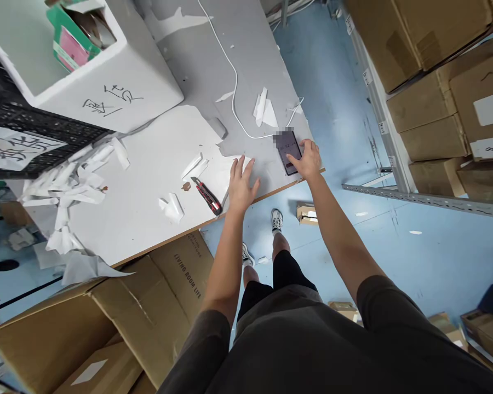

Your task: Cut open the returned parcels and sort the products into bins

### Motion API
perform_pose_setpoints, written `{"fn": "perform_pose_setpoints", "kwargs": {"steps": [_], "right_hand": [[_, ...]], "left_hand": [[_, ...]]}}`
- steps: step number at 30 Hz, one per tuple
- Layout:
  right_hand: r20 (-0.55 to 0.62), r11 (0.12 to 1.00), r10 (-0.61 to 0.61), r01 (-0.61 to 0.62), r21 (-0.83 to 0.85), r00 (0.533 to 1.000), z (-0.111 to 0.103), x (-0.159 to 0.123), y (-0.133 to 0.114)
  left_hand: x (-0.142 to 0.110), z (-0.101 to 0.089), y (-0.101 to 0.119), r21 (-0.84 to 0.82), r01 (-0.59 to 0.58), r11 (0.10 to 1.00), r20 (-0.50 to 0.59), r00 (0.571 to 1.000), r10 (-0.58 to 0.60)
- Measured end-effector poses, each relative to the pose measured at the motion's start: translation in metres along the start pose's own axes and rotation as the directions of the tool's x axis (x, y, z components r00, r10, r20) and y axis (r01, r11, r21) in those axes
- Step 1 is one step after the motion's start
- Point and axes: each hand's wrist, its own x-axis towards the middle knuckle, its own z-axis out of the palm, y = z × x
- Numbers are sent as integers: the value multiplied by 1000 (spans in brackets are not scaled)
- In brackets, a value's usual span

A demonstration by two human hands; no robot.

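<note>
A dark smartphone [286, 149] lies flat near the table's right corner, its screen lit and a white cable running to its far end. My right hand [308, 160] rests at its right edge, the thumb over the screen and the fingers spread along the side; it does not grip the phone. My left hand [242, 189] is on the front edge of the table, fingers spread and holding nothing. Just left of it lies a red and black box cutter [207, 196]. Scraps of white paper [172, 208] lie around the cutter.
On the table's left, a white foam box [148, 71] with handwriting stands beside a black crate [45, 123]. A heap of torn paper strips [74, 180] lies before them. An open cardboard box [148, 295] stands below the table edge. Shelves with cartons [427, 120] line the right side.
</note>
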Motion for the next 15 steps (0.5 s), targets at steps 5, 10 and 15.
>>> {"fn": "perform_pose_setpoints", "kwargs": {"steps": [5,10,15], "right_hand": [[29,1000,-17,17,-6,999,-2,-1,4],[59,1000,-1,1,-10,998,-5,-3,3],[54,999,28,-29,22,998,-11,-3,-5]], "left_hand": [[1,3,1,-9,0,1000,-2,1000,0],[-1,-3,6,-8,9,1000,-3,1000,-9],[-6,-22,14,32,24,999,-9,1000,-23]]}}
